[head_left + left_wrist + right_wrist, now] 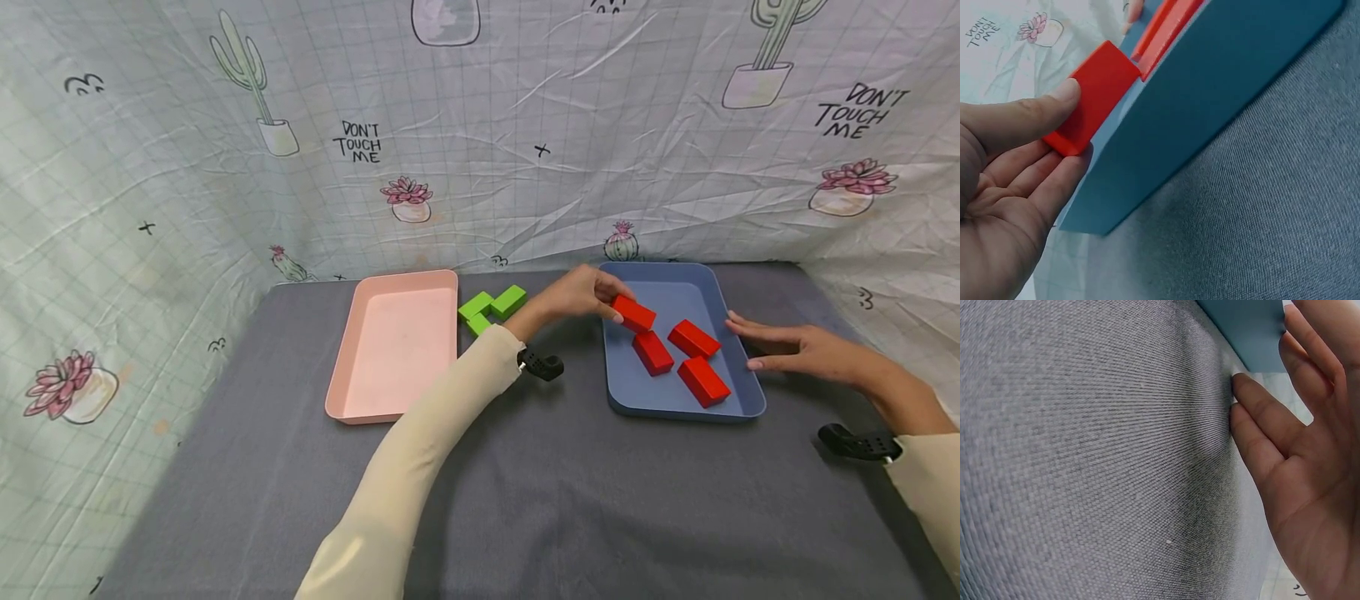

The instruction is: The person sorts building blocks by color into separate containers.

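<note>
My left hand (581, 294) pinches a red block (633, 314) between thumb and fingers at the left side of the blue tray (678, 282). In the left wrist view the thumb lies on the face of that red block (1099, 94), close by the tray wall (1166, 119). Several other red blocks (703, 382) lie inside the tray. My right hand (806, 354) is at the tray's right rim, its fingers extended and the fingertips right at the edge. In the right wrist view those fingers (1266, 415) are straight beside the tray's corner (1250, 331).
A pink tray (393, 350) with nothing in it stands on the left of the grey cloth (600, 508). Green blocks (510, 302) lie between the two trays, partly behind the left forearm. A printed curtain (510, 167) hangs along the back and sides.
</note>
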`<action>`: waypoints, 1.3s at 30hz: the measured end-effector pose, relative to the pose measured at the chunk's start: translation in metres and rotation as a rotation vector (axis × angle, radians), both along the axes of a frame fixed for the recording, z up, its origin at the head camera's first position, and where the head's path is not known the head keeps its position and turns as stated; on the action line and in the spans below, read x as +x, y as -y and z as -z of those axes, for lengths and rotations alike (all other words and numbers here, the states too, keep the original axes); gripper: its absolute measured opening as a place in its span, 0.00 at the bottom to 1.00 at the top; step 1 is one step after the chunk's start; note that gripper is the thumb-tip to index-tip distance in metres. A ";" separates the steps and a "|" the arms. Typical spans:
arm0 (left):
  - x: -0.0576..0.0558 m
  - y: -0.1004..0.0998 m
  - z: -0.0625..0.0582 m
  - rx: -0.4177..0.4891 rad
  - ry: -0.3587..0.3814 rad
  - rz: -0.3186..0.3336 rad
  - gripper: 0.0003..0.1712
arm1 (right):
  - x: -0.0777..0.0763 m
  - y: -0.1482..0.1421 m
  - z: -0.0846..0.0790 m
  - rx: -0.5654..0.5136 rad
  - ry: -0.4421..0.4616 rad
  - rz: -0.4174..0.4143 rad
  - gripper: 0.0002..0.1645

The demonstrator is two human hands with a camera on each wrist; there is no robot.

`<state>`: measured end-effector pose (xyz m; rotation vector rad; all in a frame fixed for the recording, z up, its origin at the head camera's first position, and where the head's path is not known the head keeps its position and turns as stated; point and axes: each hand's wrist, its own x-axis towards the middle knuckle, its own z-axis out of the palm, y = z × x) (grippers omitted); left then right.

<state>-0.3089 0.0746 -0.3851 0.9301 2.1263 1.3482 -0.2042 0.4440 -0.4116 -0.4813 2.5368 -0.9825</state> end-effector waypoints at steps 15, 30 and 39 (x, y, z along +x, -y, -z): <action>-0.011 -0.004 0.001 -0.026 -0.052 0.021 0.21 | 0.002 0.001 0.000 0.012 -0.014 -0.003 0.43; -0.028 -0.023 -0.011 -0.168 -0.085 0.179 0.20 | 0.002 -0.001 0.001 -0.008 -0.029 -0.018 0.42; -0.031 -0.032 -0.012 -0.154 0.017 0.256 0.20 | 0.002 -0.003 0.002 -0.010 -0.024 -0.014 0.42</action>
